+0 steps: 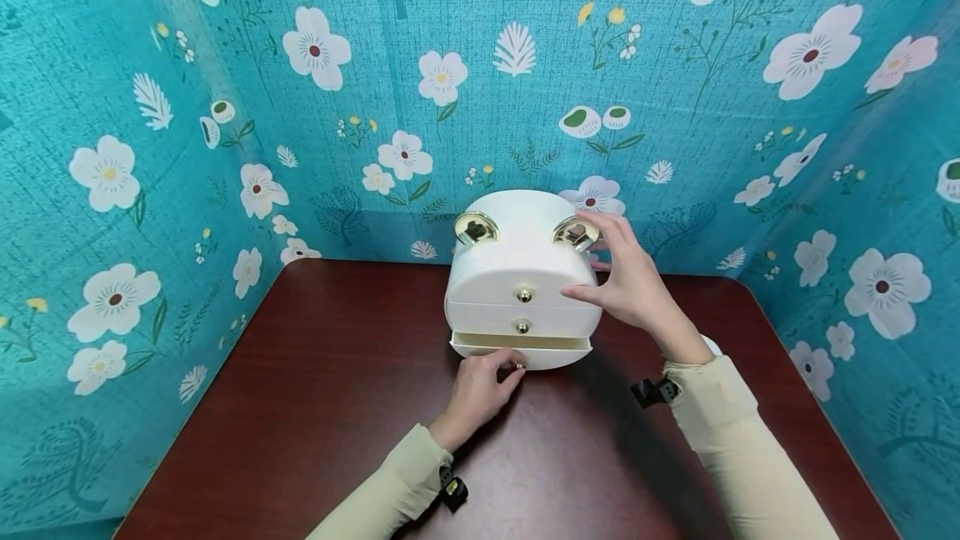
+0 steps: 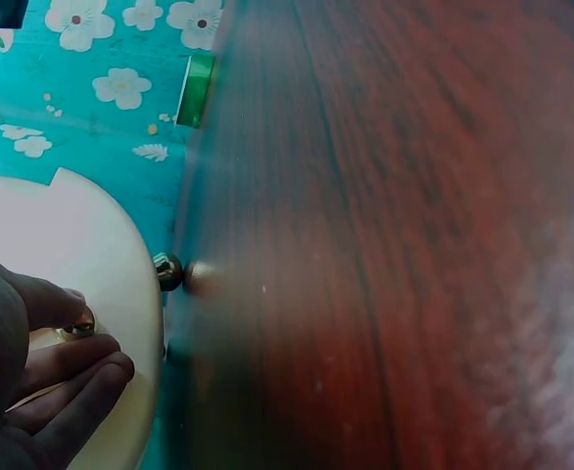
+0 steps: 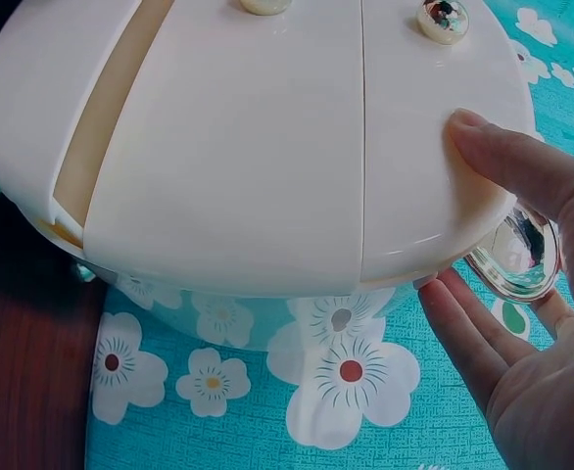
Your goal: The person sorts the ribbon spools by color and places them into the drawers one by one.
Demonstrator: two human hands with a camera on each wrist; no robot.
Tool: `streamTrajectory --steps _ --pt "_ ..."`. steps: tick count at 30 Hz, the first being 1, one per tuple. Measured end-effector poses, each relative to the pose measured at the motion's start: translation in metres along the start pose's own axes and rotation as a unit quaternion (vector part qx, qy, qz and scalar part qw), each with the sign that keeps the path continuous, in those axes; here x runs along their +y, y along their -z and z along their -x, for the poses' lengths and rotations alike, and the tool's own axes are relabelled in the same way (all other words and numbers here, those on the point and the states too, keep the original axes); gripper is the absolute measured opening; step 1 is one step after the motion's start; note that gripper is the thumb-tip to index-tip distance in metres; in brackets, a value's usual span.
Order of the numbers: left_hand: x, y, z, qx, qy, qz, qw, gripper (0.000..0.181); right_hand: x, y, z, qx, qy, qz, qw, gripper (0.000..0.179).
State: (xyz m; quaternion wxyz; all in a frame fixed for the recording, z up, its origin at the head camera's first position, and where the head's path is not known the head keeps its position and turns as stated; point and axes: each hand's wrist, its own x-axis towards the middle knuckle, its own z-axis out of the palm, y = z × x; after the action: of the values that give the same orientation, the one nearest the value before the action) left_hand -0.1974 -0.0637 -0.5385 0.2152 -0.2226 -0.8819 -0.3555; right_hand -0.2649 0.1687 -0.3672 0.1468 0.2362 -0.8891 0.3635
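White storage box [image 1: 521, 244] stands upright on the dark red-brown desk [image 1: 330, 373], near the middle of the back edge and well apart from both back corners. Its drawer fronts face the person. A blue floral cloth [image 1: 405, 23] hangs behind the back edge.

Two beige sleeves [image 1: 738, 432] extend over the front edge of the desk. Right hand [image 1: 630, 286]: spread wide, holding the upper right side of the box; the thumb rests on the front face, the fingers pass round the side. Left hand [image 1: 476, 390]: narrow, thumb and finger pinching the knob of the lowest drawer.

Bottom drawer [image 1: 555, 357] is partly pulled out, exposing a gap above its front panel. Both upper drawers are closed. One gold ring-shaped ear [image 1: 476, 228] projects from each upper side of the box; the right-hand fingers are beside the right ear. Round gold knobs [image 1: 523, 295] are fitted at front centre, one per drawer. Left wrist view: a dark ball [image 2: 168, 271] below the box appears to be a foot.
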Motion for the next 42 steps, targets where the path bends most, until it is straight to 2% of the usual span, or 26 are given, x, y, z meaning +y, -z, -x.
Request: streamTrajectory --steps 11,29,42 --pt "0.0013 0.0011 0.0039 0.003 -0.016 0.0 0.9999 0.016 -0.0003 -0.0001 -0.002 -0.003 0.001 0.001 1.0 0.106" --pt "0.0093 0.0079 0.0085 -0.017 -0.013 -0.006 0.9998 0.016 0.0017 -0.002 -0.0002 -0.002 0.002 -0.007 1.0 0.107" --pt "0.0053 0.0086 0.0091 -0.028 -0.011 0.002 0.9996 0.014 0.0046 -0.0044 -0.0006 0.005 0.015 -0.021 0.9996 0.107"
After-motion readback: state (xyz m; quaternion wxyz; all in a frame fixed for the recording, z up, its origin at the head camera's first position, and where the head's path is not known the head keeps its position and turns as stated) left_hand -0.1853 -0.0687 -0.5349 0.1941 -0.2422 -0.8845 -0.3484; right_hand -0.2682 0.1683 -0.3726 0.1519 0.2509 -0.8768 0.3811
